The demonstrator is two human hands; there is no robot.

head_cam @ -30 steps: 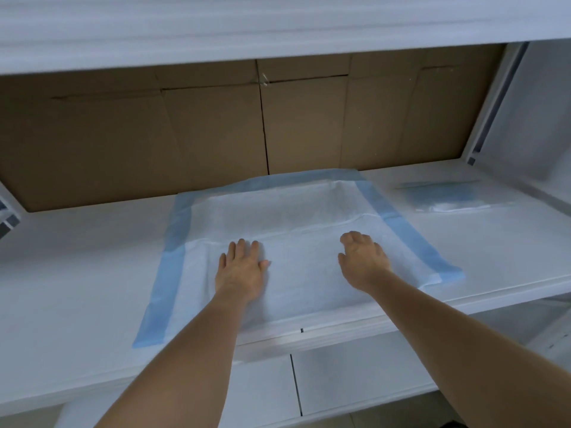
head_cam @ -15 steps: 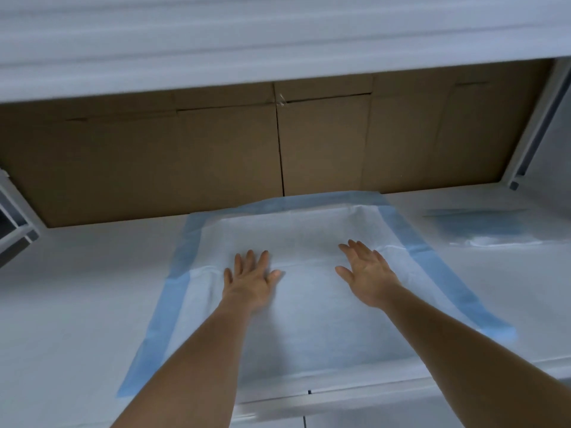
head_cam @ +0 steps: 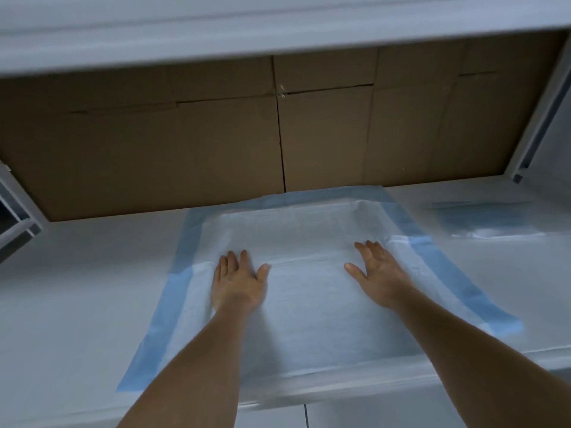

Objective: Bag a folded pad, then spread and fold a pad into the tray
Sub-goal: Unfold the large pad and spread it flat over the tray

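I am looking down at a white shelf (head_cam: 61, 304) on which a pad (head_cam: 309, 304), white in the middle with a blue border along its left, far and right sides, is lying spread out flat. Its far edge is touching the cardboard (head_cam: 154, 149) that is lining the back of the shelf, and its near edge is reaching the front lip of the shelf. A crease is running across the pad from side to side, level with my fingertips. My left hand (head_cam: 238, 285) is resting palm down on the left half of the pad, fingers straight and close together, thumb angled out to the right; it is gripping nothing. My right hand (head_cam: 378, 273) is resting palm down on the right half, just inside the blue border, fingers straight and slightly spread, thumb pointing left; it is also gripping nothing. The two hands are lying well apart, with bare white pad between them. To the right of the pad, apart from it, a clear bag (head_cam: 482, 220) holding something blue is lying flat on the shelf. Another white shelf (head_cam: 278, 23) is sitting overhead.
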